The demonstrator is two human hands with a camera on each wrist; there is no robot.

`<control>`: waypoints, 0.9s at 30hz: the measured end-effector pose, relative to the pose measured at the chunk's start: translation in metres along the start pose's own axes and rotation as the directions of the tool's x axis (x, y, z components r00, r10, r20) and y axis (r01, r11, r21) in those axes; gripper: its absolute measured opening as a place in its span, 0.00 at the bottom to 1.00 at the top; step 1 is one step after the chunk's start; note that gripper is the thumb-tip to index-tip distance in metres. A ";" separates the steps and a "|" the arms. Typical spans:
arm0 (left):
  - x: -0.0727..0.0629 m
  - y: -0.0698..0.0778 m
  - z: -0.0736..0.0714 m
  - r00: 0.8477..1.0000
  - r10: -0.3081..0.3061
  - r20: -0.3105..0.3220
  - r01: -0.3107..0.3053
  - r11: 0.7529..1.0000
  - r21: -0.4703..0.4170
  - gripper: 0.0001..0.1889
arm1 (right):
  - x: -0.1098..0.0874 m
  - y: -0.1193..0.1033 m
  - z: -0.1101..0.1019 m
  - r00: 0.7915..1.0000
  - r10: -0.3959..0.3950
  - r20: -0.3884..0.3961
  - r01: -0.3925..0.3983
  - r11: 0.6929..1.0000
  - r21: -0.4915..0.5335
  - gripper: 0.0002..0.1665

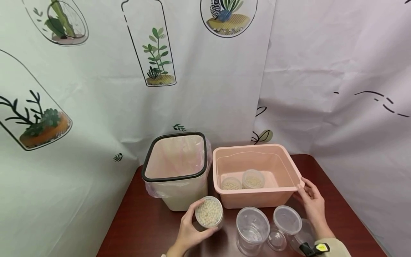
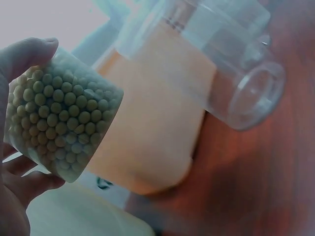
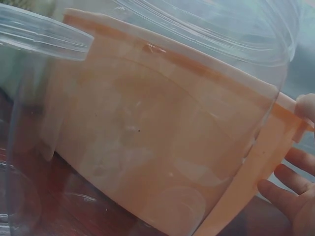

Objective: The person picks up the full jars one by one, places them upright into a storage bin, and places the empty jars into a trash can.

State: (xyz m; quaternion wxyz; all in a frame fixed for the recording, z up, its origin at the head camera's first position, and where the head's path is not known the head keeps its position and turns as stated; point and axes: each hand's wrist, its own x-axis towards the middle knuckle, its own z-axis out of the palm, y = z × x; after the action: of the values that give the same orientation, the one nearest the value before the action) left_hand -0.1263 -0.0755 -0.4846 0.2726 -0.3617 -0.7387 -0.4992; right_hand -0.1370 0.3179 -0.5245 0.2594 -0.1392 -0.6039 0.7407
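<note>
My left hand [image 1: 192, 228] grips a clear plastic jar [image 1: 209, 212] full of small pale round beads, fingers and thumb around its sides. In the left wrist view the jar [image 2: 61, 115] is tilted, the beads showing through its wall. At the front right corner of a pink plastic tub [image 1: 257, 200], my right hand [image 1: 313, 205] holds the rim, thumb over the edge and fingers under it, as the right wrist view shows with the hand [image 3: 300, 196] at the side. Inside the tub stand two lidded containers, one smaller [image 1: 231, 184] and one larger [image 1: 253, 179], both holding pale beads.
A cream bin [image 1: 187, 192] with a black rim and a plastic liner stands left of the tub. In front of the tub are a tall clear jar [image 1: 252, 232], another clear jar [image 1: 287, 219] and other clear plastic pieces. A printed white curtain [image 1: 205, 96] hangs behind the table [image 1: 138, 221].
</note>
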 end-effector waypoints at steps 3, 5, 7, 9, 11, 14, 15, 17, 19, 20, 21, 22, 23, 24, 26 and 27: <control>0.010 0.005 0.000 0.999 0.040 -0.010 -0.040 0.999 -0.014 0.43 | 0.000 0.000 -0.001 1.000 -0.004 0.004 0.004 1.000 0.011 0.27; 0.017 0.009 0.000 0.998 0.057 -0.015 -0.057 0.998 -0.022 0.43 | 0.001 0.001 -0.001 1.000 -0.009 0.009 0.008 1.000 0.018 0.28; 0.024 0.012 -0.001 0.996 0.081 -0.021 -0.082 0.996 -0.036 0.42 | 0.001 0.002 -0.002 1.000 -0.015 0.013 0.015 1.000 0.025 0.27; 0.031 0.014 0.000 0.994 0.104 -0.026 -0.105 0.993 -0.054 0.42 | 0.001 0.003 -0.002 1.000 -0.018 0.013 0.018 0.999 0.031 0.28; 0.039 0.017 0.000 0.992 0.125 -0.028 -0.127 0.988 -0.083 0.41 | 0.001 0.002 -0.002 1.000 -0.022 0.012 0.021 0.999 0.032 0.28; 0.049 0.021 0.002 0.988 0.153 -0.026 -0.155 0.979 -0.132 0.41 | 0.001 0.002 -0.002 1.000 -0.014 0.009 0.014 0.999 0.029 0.28; 0.053 0.022 0.003 0.987 0.157 -0.022 -0.159 0.976 -0.151 0.41 | 0.001 0.001 -0.002 1.000 -0.010 0.008 0.010 1.000 0.026 0.28; 0.059 0.023 0.005 0.985 0.170 -0.018 -0.171 0.968 -0.182 0.41 | 0.001 0.001 -0.002 1.000 -0.002 0.008 0.002 1.000 0.016 0.28; 0.066 0.025 0.009 0.984 0.178 -0.011 -0.177 0.963 -0.206 0.41 | 0.001 0.002 -0.002 1.000 0.004 0.008 -0.004 1.000 0.010 0.28; 0.069 0.025 0.011 0.983 0.184 -0.006 -0.181 0.959 -0.218 0.41 | 0.000 0.002 -0.002 1.000 0.005 0.011 -0.005 1.000 0.012 0.28; 0.072 0.025 0.013 0.981 0.193 -0.007 -0.190 0.957 -0.218 0.41 | 0.000 0.002 -0.002 1.000 0.006 0.012 -0.006 1.000 0.011 0.28; 0.074 0.025 0.015 0.979 0.204 -0.008 -0.201 0.956 -0.215 0.41 | 0.000 0.002 -0.002 1.000 0.003 0.013 -0.003 1.000 0.013 0.28; 0.077 0.026 0.018 0.977 0.211 -0.009 -0.209 0.956 -0.208 0.41 | 0.000 0.003 -0.002 1.000 -0.004 0.014 0.004 1.000 0.007 0.28; 0.080 0.026 0.020 0.977 0.215 -0.007 -0.212 0.956 -0.202 0.41 | 0.000 0.003 -0.002 1.000 -0.011 0.013 0.011 1.000 0.008 0.28; 0.085 0.026 0.026 0.975 0.222 -0.005 -0.220 0.959 -0.177 0.41 | 0.001 0.004 -0.002 0.999 -0.033 0.020 0.032 0.999 0.026 0.27; 0.087 0.026 0.028 0.976 0.220 -0.002 -0.217 0.962 -0.163 0.41 | 0.001 0.005 -0.002 0.999 -0.039 0.019 0.039 0.999 0.023 0.27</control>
State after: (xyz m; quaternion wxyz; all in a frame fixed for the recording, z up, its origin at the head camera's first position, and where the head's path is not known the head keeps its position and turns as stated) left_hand -0.1579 -0.0199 -0.4139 0.2896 -0.4660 -0.6533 -0.5216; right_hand -0.1378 0.3193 -0.5294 0.2696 -0.1174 -0.6007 0.7434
